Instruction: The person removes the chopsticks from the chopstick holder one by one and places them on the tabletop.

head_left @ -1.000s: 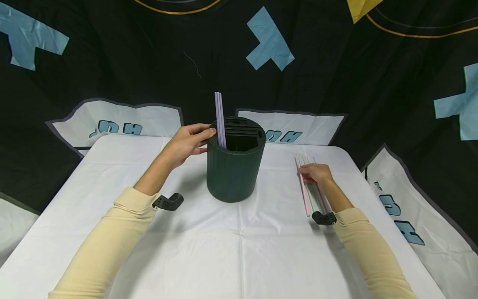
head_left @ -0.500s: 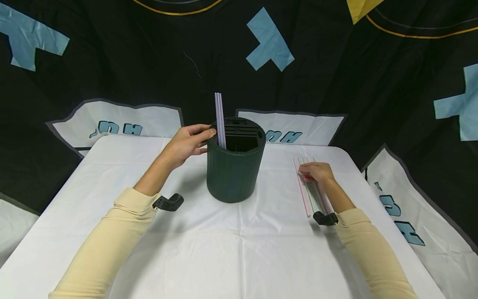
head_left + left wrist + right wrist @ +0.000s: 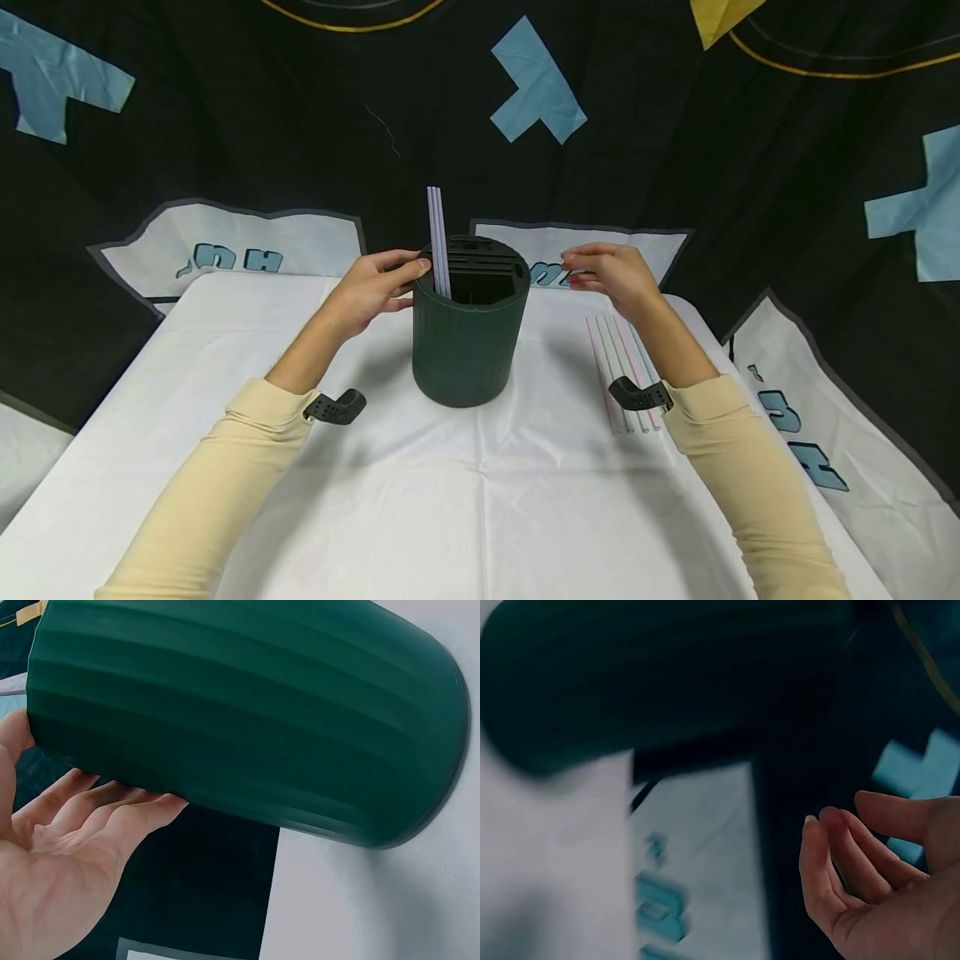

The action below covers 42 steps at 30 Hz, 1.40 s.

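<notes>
A dark green pen holder (image 3: 469, 354), a wide cylinder with a slotted top, stands on the white table. Several thin pale purple straws (image 3: 438, 242) stick up from its left compartment. My left hand (image 3: 367, 292) grips the holder's left side, thumb at the rim; the left wrist view shows its fingers (image 3: 142, 817) against the ribbed wall. Raised to the right of the holder, apart from it, is my right hand (image 3: 611, 275). Its fingers are loosely bent, and I see nothing between them in the right wrist view. Below it lie several pink, green and blue straws (image 3: 609, 367).
A white cloth (image 3: 420, 517) covers the table. Behind it hangs a black backdrop (image 3: 300, 125) with blue shapes. A black wrist camera (image 3: 335, 407) juts out from the left sleeve, another black wrist camera (image 3: 637, 394) from the right.
My right hand has risen off the straws on the table and moved slightly left toward the holder. The straws stay lying there. My left hand keeps its grip on the holder.
</notes>
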Motion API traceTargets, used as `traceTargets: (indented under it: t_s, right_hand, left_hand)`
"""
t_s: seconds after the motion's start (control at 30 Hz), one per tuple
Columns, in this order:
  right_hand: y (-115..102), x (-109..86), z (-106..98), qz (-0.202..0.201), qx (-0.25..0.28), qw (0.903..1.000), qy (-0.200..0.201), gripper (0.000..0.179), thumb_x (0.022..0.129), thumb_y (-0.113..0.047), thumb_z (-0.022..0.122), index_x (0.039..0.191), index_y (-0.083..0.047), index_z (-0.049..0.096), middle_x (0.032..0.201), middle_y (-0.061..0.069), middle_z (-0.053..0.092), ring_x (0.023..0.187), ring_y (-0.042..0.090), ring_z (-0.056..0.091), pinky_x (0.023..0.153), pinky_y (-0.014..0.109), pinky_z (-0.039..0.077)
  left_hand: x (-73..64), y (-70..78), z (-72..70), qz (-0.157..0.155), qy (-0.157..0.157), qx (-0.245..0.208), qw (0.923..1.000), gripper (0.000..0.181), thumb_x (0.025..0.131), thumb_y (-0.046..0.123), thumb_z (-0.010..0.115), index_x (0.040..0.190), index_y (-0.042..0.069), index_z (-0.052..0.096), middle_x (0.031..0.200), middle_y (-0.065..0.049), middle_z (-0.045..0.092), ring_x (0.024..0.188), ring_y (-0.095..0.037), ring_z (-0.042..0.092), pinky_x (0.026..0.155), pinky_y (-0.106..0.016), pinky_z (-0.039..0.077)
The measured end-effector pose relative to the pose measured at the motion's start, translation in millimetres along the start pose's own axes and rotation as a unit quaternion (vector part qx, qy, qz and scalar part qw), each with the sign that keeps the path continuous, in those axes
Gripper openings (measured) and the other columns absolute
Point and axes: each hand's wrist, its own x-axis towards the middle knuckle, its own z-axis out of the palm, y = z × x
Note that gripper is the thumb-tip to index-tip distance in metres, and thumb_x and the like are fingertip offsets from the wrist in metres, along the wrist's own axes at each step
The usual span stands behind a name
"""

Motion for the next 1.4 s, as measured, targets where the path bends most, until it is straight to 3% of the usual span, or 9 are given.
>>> traceTargets:
  t_s: [0.23, 0.43, 0.63, 0.83, 1.03, 1.4]
  right_hand:
    - [-50.1, -14.8, 28.2, -0.056, 0.011, 0.9974, -0.044, 0.03, 0.101, -0.02, 0.064, 0.125, -0.002, 0.068, 0.114, 0.008, 0.073, 0.089, 0.017, 0.073, 0.085, 0.024, 0.061]
    - [-70.1, -20.3, 61.2, -0.079, 0.005, 0.9928, -0.089, 0.027, 0.098, -0.014, 0.068, 0.12, 0.001, 0.069, 0.111, 0.012, 0.072, 0.099, 0.025, 0.072, 0.087, 0.028, 0.062]
    - [-75.2, -19.6, 93.0, -0.086, -0.006, 0.9891, -0.119, 0.027, 0.096, -0.01, 0.069, 0.119, 0.004, 0.069, 0.119, 0.016, 0.069, 0.102, 0.026, 0.072, 0.089, 0.031, 0.061]
    - [-73.7, -19.0, 117.2, -0.093, -0.035, 0.9868, -0.128, 0.021, 0.095, -0.011, 0.071, 0.112, 0.001, 0.071, 0.115, 0.014, 0.069, 0.103, 0.028, 0.072, 0.094, 0.035, 0.06]
    - [-67.4, -18.8, 126.4, -0.111, -0.071, 0.9852, -0.109, 0.013, 0.095, -0.014, 0.071, 0.104, -0.006, 0.072, 0.111, 0.008, 0.069, 0.1, 0.023, 0.068, 0.094, 0.036, 0.059]
    - [-63.9, -18.5, 128.7, -0.117, -0.051, 0.9878, -0.088, 0.01, 0.094, -0.013, 0.073, 0.102, -0.008, 0.073, 0.109, 0.007, 0.069, 0.098, 0.024, 0.068, 0.092, 0.037, 0.059]
  left_hand:
    - [0.7, -0.4, 1.5, -0.004, 0.004, -0.001, 1.0, 0.053, 0.1, 0.032, 0.065, 0.144, 0.005, 0.053, 0.142, -0.014, 0.059, 0.126, -0.026, 0.061, 0.104, -0.043, 0.054]
    - [1.2, -1.1, 0.6, -0.006, 0.005, 0.001, 1.0, 0.053, 0.1, 0.033, 0.065, 0.144, 0.005, 0.052, 0.14, -0.014, 0.06, 0.123, -0.024, 0.063, 0.103, -0.042, 0.054]
    - [2.0, -2.0, -1.0, -0.003, 0.001, 0.001, 1.0, 0.054, 0.101, 0.033, 0.064, 0.145, 0.005, 0.052, 0.142, -0.014, 0.058, 0.126, -0.028, 0.062, 0.104, -0.043, 0.054]
    - [1.2, -1.5, -2.0, -0.006, -0.003, 0.005, 1.0, 0.057, 0.1, 0.035, 0.064, 0.146, 0.005, 0.05, 0.145, -0.015, 0.057, 0.129, -0.029, 0.06, 0.106, -0.044, 0.052]
    - [0.1, -0.1, -1.7, -0.008, -0.003, 0.006, 0.9999, 0.057, 0.1, 0.036, 0.065, 0.146, 0.005, 0.05, 0.144, -0.015, 0.056, 0.13, -0.029, 0.059, 0.107, -0.045, 0.052]
    - [0.6, -0.4, -2.0, -0.007, 0.0, 0.004, 1.0, 0.055, 0.1, 0.035, 0.065, 0.144, 0.004, 0.051, 0.144, -0.014, 0.057, 0.129, -0.028, 0.059, 0.107, -0.045, 0.052]
